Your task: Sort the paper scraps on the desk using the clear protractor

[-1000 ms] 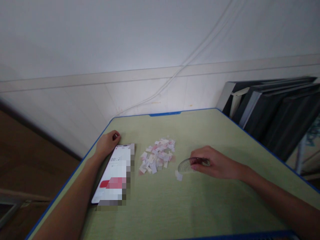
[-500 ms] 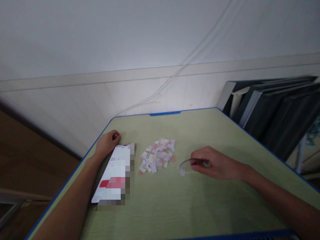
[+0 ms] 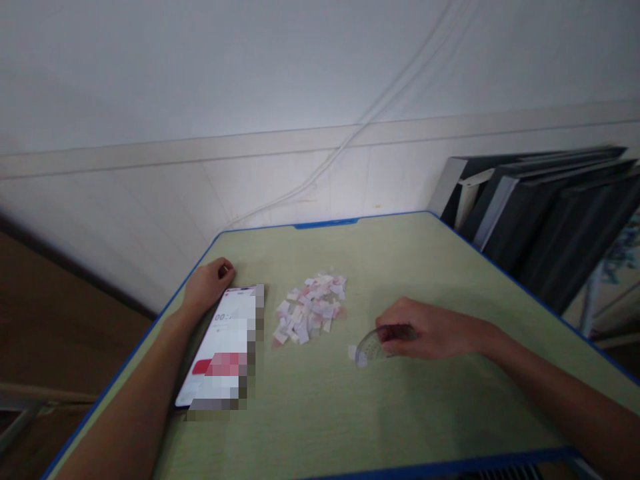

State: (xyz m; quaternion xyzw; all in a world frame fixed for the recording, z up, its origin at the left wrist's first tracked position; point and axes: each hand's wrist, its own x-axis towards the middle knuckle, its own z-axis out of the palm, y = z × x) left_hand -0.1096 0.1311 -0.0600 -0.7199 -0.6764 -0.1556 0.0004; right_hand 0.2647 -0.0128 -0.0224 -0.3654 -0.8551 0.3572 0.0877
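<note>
My right hand pinches a clear plastic protractor between thumb and fingers, its curved edge pointing left and tilted over the table. Two small pale paper scraps show at that edge, one partly seen through or beside the plastic. A loose pile of torn white and pinkish paper bits lies left of the protractor, apart from it. My left hand rests at the table's left side, fingers curled in, with nothing plainly visible in them. Just below it lies a phone with a lit screen, partly blurred out.
The pale green table has a blue rim. Several dark folder-like boards lean beyond its right edge. A white cable runs down the wall behind. Brown furniture stands at the left.
The protractor has tilted and its curved edge has come slightly nearer to me. A paper scrap now shows left of it. My left hand stays in place; the whole view has shifted slightly.
</note>
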